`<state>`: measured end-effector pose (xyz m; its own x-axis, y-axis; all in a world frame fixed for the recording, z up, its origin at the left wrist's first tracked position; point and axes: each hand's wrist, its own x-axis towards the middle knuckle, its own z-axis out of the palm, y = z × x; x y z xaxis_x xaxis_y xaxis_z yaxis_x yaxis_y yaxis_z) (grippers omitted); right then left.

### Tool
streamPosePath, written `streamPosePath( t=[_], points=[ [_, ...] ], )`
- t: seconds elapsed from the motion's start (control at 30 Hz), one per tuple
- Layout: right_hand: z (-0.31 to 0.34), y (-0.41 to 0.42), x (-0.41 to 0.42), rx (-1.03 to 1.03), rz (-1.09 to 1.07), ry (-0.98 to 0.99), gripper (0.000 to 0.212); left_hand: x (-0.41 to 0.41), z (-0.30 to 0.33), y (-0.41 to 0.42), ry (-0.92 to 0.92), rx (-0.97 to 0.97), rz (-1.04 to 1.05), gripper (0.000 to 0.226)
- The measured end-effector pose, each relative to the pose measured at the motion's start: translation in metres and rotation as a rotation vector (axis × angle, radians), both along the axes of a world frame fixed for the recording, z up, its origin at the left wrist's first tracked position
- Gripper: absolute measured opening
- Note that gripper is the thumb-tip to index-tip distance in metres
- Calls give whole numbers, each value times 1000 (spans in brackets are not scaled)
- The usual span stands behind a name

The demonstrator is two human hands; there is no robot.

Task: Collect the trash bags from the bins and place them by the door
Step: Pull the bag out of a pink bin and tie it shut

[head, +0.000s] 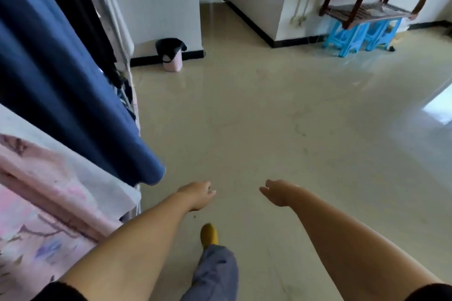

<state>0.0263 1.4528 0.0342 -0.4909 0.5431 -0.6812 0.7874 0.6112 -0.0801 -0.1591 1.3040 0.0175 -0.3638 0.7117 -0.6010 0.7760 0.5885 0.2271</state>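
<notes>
A small pink bin (173, 64) stands on the floor against the white wall ahead on the left, lined with a black trash bag (170, 46) folded over its rim. My left hand (198, 194) and my right hand (278, 192) reach forward low over the beige floor, far from the bin. Both hang relaxed with loose fingers and hold nothing. My foot in a yellow slipper (209, 233) steps forward between my arms.
Blue and pink fabric (73, 105) hangs along the left side. A hallway opening (212, 7) lies ahead past the bin. At the right rear a wooden rack (374, 2) with a dark item on top stands beside blue plastic stools (359, 36). Glossy floor (269, 117) stretches between.
</notes>
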Motion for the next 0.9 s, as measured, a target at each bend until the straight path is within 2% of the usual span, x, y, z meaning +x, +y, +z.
streamPosePath(
  t=[0.1,0.43,0.9],
  points=[
    [-17,72,-60,28,37,16,57,-60,-13,61,1,4,26,46],
    [-5,256,-221,0,48,7,57,-232,7,243,30,-4,32,42],
    [-13,568,-478,13,263,17,55,-437,-9,505,-17,27,295,38]
  ],
)
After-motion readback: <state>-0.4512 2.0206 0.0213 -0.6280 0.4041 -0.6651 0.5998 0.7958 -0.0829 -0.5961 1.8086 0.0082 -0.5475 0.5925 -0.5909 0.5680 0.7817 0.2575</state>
